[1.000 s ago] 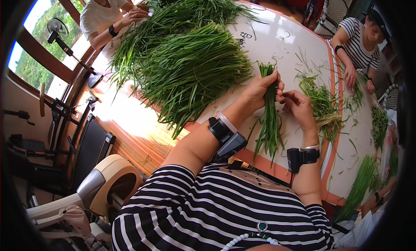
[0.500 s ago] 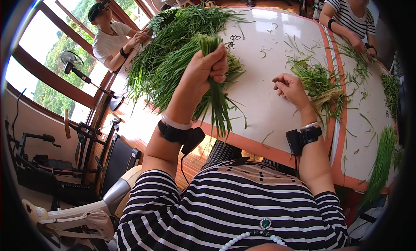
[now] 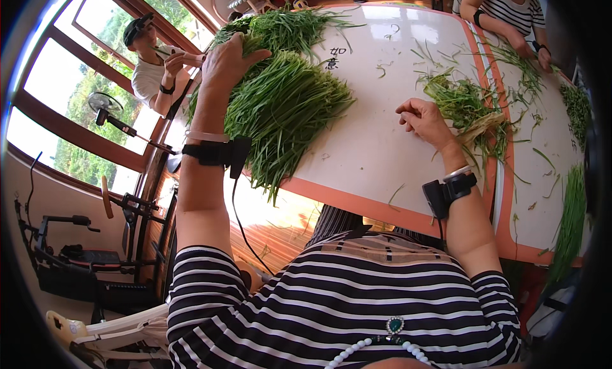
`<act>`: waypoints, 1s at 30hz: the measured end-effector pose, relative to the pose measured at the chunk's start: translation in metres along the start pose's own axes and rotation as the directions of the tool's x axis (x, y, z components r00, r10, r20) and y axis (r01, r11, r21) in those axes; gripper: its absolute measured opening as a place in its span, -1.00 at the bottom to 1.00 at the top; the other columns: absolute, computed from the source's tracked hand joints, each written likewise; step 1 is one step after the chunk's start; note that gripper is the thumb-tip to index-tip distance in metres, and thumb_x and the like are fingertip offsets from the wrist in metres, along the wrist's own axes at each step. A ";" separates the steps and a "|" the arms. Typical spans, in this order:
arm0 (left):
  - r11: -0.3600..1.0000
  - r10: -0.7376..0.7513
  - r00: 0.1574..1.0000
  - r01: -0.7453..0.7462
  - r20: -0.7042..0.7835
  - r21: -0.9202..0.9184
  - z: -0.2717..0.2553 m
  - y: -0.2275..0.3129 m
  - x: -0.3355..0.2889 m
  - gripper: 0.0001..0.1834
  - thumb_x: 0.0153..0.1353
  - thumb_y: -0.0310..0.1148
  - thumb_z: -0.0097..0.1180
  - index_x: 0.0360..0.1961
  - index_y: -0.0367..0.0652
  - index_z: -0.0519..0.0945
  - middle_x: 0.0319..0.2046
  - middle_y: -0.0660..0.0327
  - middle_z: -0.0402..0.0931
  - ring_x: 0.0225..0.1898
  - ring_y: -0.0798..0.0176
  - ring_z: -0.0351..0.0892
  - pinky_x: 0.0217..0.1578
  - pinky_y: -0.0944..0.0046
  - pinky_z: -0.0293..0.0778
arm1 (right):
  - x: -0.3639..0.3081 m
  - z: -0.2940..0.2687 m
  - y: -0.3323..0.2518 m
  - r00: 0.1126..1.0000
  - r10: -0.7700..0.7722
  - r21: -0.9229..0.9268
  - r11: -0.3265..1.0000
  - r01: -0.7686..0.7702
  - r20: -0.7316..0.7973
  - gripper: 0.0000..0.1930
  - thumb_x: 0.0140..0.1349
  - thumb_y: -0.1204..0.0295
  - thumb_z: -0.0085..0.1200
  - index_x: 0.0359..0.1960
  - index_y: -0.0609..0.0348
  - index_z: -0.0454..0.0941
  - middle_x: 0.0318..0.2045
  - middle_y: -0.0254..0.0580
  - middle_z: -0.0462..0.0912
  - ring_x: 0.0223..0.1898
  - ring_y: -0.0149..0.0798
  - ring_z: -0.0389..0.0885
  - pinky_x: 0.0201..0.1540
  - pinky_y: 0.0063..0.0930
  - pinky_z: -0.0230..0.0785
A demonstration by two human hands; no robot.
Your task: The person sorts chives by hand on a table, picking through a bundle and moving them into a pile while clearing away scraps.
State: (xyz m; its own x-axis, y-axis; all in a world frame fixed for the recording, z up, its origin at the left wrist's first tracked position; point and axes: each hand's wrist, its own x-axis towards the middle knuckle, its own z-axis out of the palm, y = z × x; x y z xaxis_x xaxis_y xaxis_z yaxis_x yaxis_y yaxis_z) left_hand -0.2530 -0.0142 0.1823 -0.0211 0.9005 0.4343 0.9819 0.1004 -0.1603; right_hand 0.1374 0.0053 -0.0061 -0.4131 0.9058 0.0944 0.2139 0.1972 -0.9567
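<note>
The left hand (image 3: 224, 64) is over the greens toward the surface's far left corner, its grip wide, the thumb spread well away from the fingers. Leaves show in the gap; the fingertips are hidden, so I cannot tell whether any are held. The right hand (image 3: 426, 122) hangs near the middle of the surface (image 3: 373, 146), fingers loosely curled, nothing visible in its grip.

Just beside the left wrist, the near heap of long leaves (image 3: 287, 108) lies along the left edge, blades drooping toward the near left corner and paler stem ends facing inward. The far heap (image 3: 293, 30) lies beyond it, toward the far edge. Each blade looks light, limp and easily bruised, probably slick if damp; a bundle should hold best around the firmer stem ends, closed softly, since loose blades would slide out.

Right of the right hand, tangled trimmings (image 3: 465, 104) lie against the seam. Further out, a long green bunch (image 3: 569, 216) lies near the right edge. One co-worker (image 3: 150, 76) sits by the far left corner, another (image 3: 510, 18) by the far right.
</note>
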 end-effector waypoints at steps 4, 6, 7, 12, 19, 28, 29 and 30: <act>0.980 -0.015 1.000 0.018 0.015 -0.199 0.052 0.012 0.007 -0.17 0.06 0.43 0.10 -0.07 -0.21 0.49 -0.20 -0.06 0.60 -0.06 -0.14 0.58 -0.10 -0.07 0.45 | 0.003 0.001 0.005 1.000 -0.003 0.002 1.000 0.003 -0.001 -0.90 0.25 0.60 0.03 -0.27 0.29 0.60 -0.49 -0.31 0.64 -0.55 -0.55 0.54 -0.47 -0.63 0.41; 0.982 -0.038 0.993 0.058 0.114 -0.178 0.066 0.024 0.011 -0.08 0.07 0.47 0.03 0.10 -0.20 0.47 0.04 -0.06 0.46 0.03 -0.16 0.51 0.01 -0.02 0.45 | 0.004 0.000 0.010 1.000 -0.027 -0.001 1.000 0.027 0.010 -0.89 0.30 0.56 0.04 -0.22 0.24 0.61 -0.49 -0.37 0.63 -0.55 -0.61 0.49 -0.56 -0.70 0.30; 0.982 -0.047 0.990 0.070 0.135 -0.176 0.072 0.032 0.011 -0.06 0.09 0.46 0.02 0.20 -0.18 0.42 0.09 -0.07 0.40 0.09 -0.13 0.47 0.08 0.03 0.40 | 0.003 0.000 0.009 1.000 -0.021 -0.002 1.000 0.021 0.010 -0.89 0.30 0.56 0.04 -0.22 0.24 0.61 -0.49 -0.37 0.63 -0.55 -0.61 0.49 -0.56 -0.70 0.30; 0.984 -0.068 0.986 0.092 0.152 -0.155 0.107 0.044 0.010 -0.01 0.12 0.48 -0.06 0.36 -0.04 0.31 0.23 -0.05 0.26 0.25 -0.13 0.30 0.23 0.01 0.27 | 0.000 0.000 0.001 1.000 0.003 -0.008 1.000 -0.003 0.012 -0.88 0.27 0.57 0.03 -0.24 0.27 0.61 -0.49 -0.32 0.65 -0.53 -0.55 0.55 -0.49 -0.64 0.39; 0.958 -0.164 0.964 0.206 0.209 -0.198 0.107 0.044 0.005 0.07 0.08 0.57 -0.15 0.41 0.00 0.24 0.32 -0.10 0.20 0.39 -0.28 0.06 0.24 -0.30 0.00 | 0.002 0.000 0.008 1.000 0.005 -0.005 1.000 -0.005 0.013 -0.88 0.27 0.54 0.04 -0.24 0.23 0.62 -0.48 -0.33 0.65 -0.52 -0.54 0.56 -0.50 -0.65 0.38; 0.942 0.043 0.999 -0.039 0.005 -0.333 0.072 0.017 -0.037 0.18 -0.10 0.52 0.15 0.42 -0.03 0.20 0.34 -0.12 0.15 0.38 -0.24 0.06 0.27 -0.32 0.04 | 0.002 -0.003 0.008 1.000 -0.025 -0.040 0.999 0.025 0.003 -0.88 0.27 0.53 0.04 -0.24 0.22 0.62 -0.47 -0.35 0.65 -0.50 -0.56 0.55 -0.49 -0.64 0.39; 0.921 0.069 0.995 -0.094 -0.078 -0.379 0.060 0.028 -0.061 0.15 -0.11 0.46 0.24 0.41 0.00 0.24 0.34 -0.08 0.14 0.39 -0.20 0.03 0.26 -0.29 0.05 | 0.001 -0.003 0.008 1.000 -0.013 -0.039 0.999 0.013 0.010 -0.88 0.27 0.53 0.04 -0.23 0.22 0.62 -0.47 -0.35 0.65 -0.50 -0.56 0.55 -0.49 -0.64 0.39; 0.941 0.054 0.996 -0.074 -0.068 -0.330 0.053 0.040 -0.088 0.09 -0.12 0.36 0.33 0.38 0.04 0.27 0.33 -0.03 0.14 0.39 -0.16 0.00 0.26 -0.26 0.06 | 0.001 -0.003 0.008 1.000 -0.001 -0.040 0.999 0.002 0.017 -0.88 0.27 0.53 0.03 -0.23 0.22 0.62 -0.47 -0.35 0.65 -0.50 -0.56 0.55 -0.49 -0.65 0.39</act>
State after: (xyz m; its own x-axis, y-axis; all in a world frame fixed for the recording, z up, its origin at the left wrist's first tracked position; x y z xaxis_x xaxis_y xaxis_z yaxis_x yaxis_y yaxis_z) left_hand -0.2214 -0.0671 0.0905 0.0447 0.8736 0.4846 0.9876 -0.1116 0.1100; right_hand 0.1413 0.0087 -0.0124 -0.4282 0.8991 0.0910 0.2479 0.2137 -0.9449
